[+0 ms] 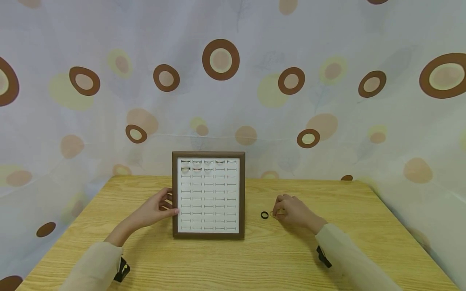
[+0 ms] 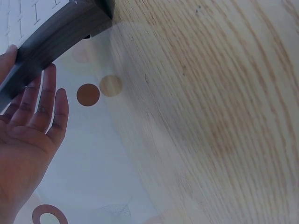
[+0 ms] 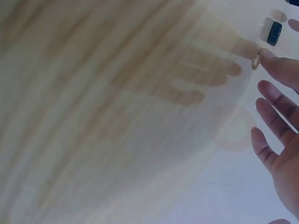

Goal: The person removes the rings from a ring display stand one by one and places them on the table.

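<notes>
A ring display board with a brown wooden frame (image 1: 208, 235) and a white slotted pad (image 1: 208, 202) stands upright on the table. Several rings (image 1: 197, 169) sit in its top two rows of slots. My left hand (image 1: 156, 208) grips the board's left side, thumb on the front and fingers behind the edge, as the left wrist view also shows. To the right of the board, my right hand (image 1: 295, 212) pinches a thin gold ring (image 3: 256, 61) at its fingertips, low over the table. Just left of that hand lies a black ring (image 1: 264, 215).
The wooden table (image 1: 218, 266) carries the board and the loose ring. A patterned curtain (image 1: 247, 109) with brown circles hangs behind the table and down both its sides. A black strap device (image 1: 122, 270) sits under each sleeve's wrist.
</notes>
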Motion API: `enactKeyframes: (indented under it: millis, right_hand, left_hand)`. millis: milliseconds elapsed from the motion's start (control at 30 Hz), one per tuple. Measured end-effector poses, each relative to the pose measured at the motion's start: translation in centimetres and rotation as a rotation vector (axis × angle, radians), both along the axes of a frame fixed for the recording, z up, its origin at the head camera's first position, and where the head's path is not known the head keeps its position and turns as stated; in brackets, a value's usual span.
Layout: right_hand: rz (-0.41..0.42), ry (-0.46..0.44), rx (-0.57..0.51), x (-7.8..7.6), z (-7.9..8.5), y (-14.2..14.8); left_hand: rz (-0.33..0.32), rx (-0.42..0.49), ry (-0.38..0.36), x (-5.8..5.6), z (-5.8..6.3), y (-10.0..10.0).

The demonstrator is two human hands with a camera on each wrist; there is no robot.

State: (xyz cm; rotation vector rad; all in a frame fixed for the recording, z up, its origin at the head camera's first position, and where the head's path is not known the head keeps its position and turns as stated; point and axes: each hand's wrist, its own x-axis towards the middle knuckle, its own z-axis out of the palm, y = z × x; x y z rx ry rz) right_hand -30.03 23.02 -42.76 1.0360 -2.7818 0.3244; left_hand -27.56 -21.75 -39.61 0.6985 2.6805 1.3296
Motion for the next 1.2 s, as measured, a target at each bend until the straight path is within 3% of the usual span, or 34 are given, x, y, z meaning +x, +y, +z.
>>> enactKeyframes:
  millis: [300, 800, 1200]
  right_hand:
    - [0.018, 0.055, -0.035, -0.3, 1.7, -0.4]
    - [0.052, 0.238, -0.071, -0.7, 6.8, -2.7]
    - [0.033, 0.306, -0.073, -0.5, 10.9, -5.3]
  left_hand:
    - [0.001, 0.002, -0.003, 0.0, 0.1, 0.0]
    - [-0.001, 0.001, -0.003, -0.1, -0.1, -0.1]
    - [0.001, -0.007, 0.009, 0.0, 0.0, 0.0]
